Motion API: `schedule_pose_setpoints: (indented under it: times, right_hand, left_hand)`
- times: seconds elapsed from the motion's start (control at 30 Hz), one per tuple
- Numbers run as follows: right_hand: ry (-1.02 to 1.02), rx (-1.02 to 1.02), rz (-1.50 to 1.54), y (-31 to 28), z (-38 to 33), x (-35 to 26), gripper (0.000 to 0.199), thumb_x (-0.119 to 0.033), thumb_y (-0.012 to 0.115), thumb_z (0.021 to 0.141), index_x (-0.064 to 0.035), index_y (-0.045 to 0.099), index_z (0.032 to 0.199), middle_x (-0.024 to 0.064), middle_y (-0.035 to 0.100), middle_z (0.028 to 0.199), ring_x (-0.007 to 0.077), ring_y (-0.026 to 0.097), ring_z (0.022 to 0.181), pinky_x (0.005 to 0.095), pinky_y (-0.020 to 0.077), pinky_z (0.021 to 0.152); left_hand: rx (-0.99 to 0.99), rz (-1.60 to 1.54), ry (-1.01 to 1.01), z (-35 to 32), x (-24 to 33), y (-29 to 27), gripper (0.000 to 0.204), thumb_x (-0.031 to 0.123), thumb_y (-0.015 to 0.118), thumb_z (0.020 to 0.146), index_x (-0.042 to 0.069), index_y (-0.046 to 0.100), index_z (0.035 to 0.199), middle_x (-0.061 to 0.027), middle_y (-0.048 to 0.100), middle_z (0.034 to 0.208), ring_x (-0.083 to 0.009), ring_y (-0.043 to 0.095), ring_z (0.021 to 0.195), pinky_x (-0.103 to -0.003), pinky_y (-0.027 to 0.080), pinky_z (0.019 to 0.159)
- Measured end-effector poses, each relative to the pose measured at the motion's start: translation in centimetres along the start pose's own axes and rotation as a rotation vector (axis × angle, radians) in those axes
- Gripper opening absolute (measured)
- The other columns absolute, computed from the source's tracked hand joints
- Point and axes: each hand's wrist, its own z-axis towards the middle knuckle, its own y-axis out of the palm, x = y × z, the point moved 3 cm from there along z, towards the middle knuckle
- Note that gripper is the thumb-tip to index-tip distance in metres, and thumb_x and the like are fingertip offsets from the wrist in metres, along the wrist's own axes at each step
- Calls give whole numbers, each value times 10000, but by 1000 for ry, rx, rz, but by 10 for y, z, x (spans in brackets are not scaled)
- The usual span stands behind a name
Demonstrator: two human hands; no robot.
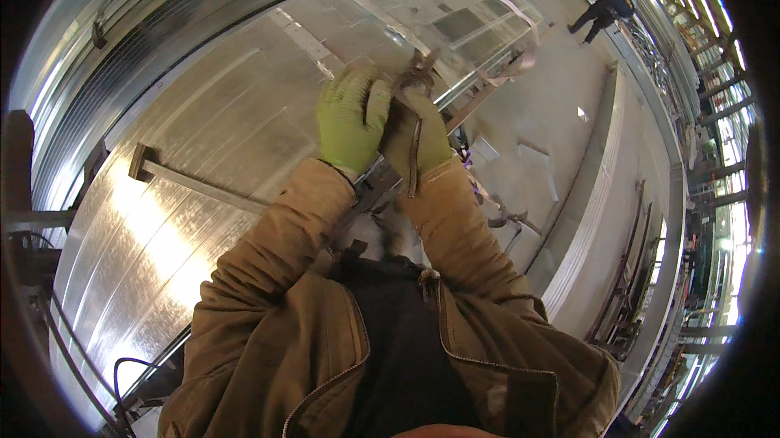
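Nearest, tan canvas jacket sleeves point(268, 259) rise to two hands in fuzzy lime-green knit gloves: the left hand point(351, 119) and right hand point(418, 139) are both curled shut around a dark metal plier-like hand tool point(416, 80), held up close, probably for control. Its handle hangs down past the right wrist. Beyond lie a shiny ribbed galvanised sheet-metal panel point(187, 194) and, far off, a person point(605, 7) walking the pale floor point(561, 105).

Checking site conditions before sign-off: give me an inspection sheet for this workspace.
Surface: shiny sheet-metal panel below, a metal bar lying across it.
Job's things: small dark metal tool with a hanging strap, at both gloves.
Clutter: scraps on the concrete floor.
Grippers: left hand and right hand, green-gloved, together at the tool.
Cables: black cable at lower left.
Surroundings: another person far off; railings at right.
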Motion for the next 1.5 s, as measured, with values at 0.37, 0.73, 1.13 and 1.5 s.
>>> schedule_pose_setpoints:
  times: [0.37, 0.73, 1.13, 1.5]
  right_hand:
    - [199, -11, -665, -52, 19, -47, 342, -276, 597, 1036, -62, 656, 1296, 132, 720, 1210, 302, 688, 1091, 409, 549, 1013]
    - [120, 38, -489, -77, -7, -39, 380, -275, 542, 1082, -68, 601, 1396, 126, 658, 1359, 284, 619, 1257, 421, 504, 1085]
    - [164, -4, -114, -64, 16, -34, 431, -330, 510, 1089, -67, 579, 1423, 144, 647, 1370, 292, 599, 1304, 440, 478, 1129]
    - [123, 399, -1382, -90, -46, -151, 423, -436, 668, 1001, -51, 667, 1176, 65, 680, 912, 146, 611, 691, 310, 456, 574]
  left_hand:
    - [188, -459, -251, -35, 55, 38, 312, 228, 609, 1020, -3, 683, 1215, -245, 692, 1209, -465, 629, 1118, -524, 483, 1022]
    - [13, -143, 26, -36, 30, 27, 279, 180, 657, 973, 25, 715, 1198, -203, 711, 1254, -427, 612, 1250, -524, 433, 1121]
    - [120, 38, 109, -11, 16, 32, 316, 222, 663, 971, 27, 708, 1215, -188, 708, 1250, -459, 609, 1191, -559, 435, 1090]
    - [-31, -16, 6, 12, 40, 70, 562, 443, 698, 954, 91, 638, 1388, -236, 638, 1402, -488, 566, 1307, -543, 444, 1123]
